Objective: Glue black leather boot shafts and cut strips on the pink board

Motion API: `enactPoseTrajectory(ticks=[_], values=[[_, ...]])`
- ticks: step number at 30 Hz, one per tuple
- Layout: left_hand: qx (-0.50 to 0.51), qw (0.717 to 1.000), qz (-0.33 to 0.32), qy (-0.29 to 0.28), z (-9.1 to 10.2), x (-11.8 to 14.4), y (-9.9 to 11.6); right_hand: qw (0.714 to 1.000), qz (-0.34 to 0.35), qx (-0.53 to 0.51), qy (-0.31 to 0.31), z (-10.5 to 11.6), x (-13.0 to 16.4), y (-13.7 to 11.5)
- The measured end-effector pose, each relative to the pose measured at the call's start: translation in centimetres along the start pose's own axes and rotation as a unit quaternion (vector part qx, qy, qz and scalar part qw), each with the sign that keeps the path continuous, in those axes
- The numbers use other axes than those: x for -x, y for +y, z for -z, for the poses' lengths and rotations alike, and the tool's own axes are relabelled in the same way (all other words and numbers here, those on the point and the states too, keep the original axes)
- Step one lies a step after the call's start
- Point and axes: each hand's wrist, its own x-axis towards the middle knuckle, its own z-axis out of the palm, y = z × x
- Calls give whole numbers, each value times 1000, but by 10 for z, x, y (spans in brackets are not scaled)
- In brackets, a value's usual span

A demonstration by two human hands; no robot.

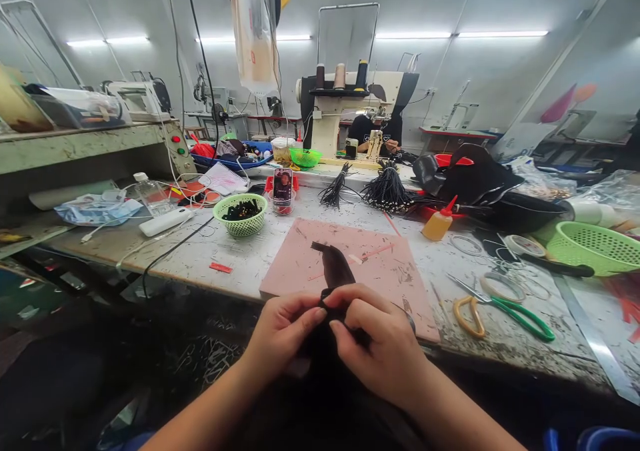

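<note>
A dark strip of leather-like material (337, 267) rises from between my hands and leans over the near part of a pink board (295, 254). My left hand (287, 327) pinches its lower part between thumb and forefinger. From the other side my right hand (373, 331) grips the same piece, with its fingers curled and its thumb close to the left thumb. Fingertips hide much of the spot where both hands meet. Below them the material merges with dark shadow, so its lower end cannot be made out.
Left of the board stands a green basket (241, 216) of small black pieces, near a propped phone (283, 187). Scissors (500, 304) and a glue bottle (440, 221) lie to the right. Black cord bundles (385, 187) sit behind. A person (363, 132) works beyond the sewing machine (327, 121).
</note>
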Motion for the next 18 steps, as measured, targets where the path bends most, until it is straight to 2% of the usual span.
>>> enactPoseTrajectory(ticks=[9,18], values=[[47,998,25,33,-2,-1,-5,1000,-9,0,15,-3,1,1],[19,997,18,70,-2,0,-6,1000,-19,1,25,-7,1,3]])
